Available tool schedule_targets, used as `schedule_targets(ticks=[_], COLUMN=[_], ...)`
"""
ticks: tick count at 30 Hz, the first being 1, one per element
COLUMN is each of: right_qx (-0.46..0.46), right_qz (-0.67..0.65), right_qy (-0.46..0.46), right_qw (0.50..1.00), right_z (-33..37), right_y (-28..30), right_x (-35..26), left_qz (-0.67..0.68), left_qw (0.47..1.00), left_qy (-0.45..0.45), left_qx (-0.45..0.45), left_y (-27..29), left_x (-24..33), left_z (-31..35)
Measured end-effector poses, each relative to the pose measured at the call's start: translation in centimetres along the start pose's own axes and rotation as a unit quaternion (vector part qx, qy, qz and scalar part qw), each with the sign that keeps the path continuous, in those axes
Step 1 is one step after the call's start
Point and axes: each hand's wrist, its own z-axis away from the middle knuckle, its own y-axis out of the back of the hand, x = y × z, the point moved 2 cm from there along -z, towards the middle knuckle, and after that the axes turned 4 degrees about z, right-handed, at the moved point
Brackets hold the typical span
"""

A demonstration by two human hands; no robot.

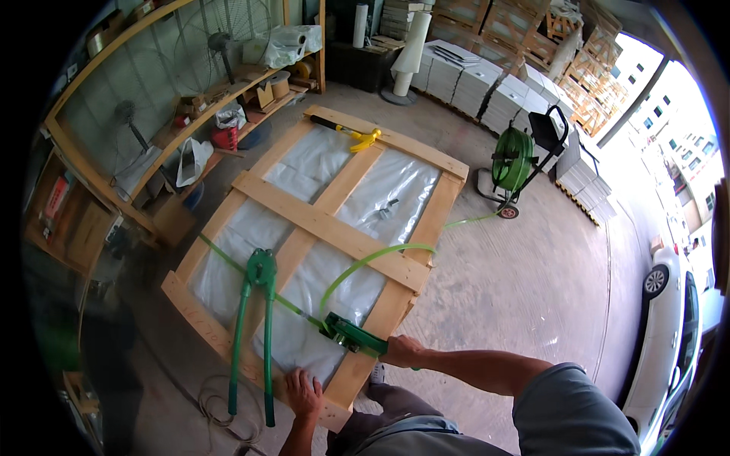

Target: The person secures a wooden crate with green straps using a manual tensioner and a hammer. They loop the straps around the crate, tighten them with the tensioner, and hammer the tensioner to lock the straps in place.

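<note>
In the head view, grips the handle of a green strapping tool [351,333] with the right hand [403,352], fingers closed round it just over the right side of the wooden crate [319,226]. Rests the left hand [304,391] open on the crate's near edge, palm down, fingers a little spread, holding nothing. Has the crate lying flat, close in front of the body, with white plastic sheeting [395,186] showing between the slats. Has a green strap [222,252] running from the left edge across to the strapping tool, past a long-handled green tool [261,266] lying on the crate; cannot tell whether clamped in its head. Has a loose length arching from the strapping tool over the right side, with more leading to a wheeled reel [513,156]. Has a yellow-headed hammer [366,140] on the far end and small dark metal pieces [389,206] on the sheeting.

Appears to be at the step of drawing the strap tight, judging by the grip on the tool. Calls next for steady work on the handle, with the strap flat and the left hand clear of its line.
</note>
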Motion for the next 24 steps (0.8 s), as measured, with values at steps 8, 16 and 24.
schedule_targets(ticks=[8, 16, 24], right_qx=[0.021, 0.025, -0.105], right_qz=[0.015, -0.007, -0.122], right_qy=[0.047, 0.037, 0.022], right_qw=[0.999, 0.999, 0.987], right_z=[-1.3, -1.2, -2.1], right_y=[-1.7, -2.3, -1.1], right_x=[1.4, 1.2, 1.4], left_qz=[0.001, 0.012, 0.029], left_qw=[1.0, 1.0, 0.999], left_qy=[0.0, 0.006, 0.0], left_qx=[0.011, 0.012, 0.033], left_y=[0.0, 0.5, 0.5], left_x=[-0.3, -0.7, -0.9], left_z=[0.1, 0.3, 0.2])
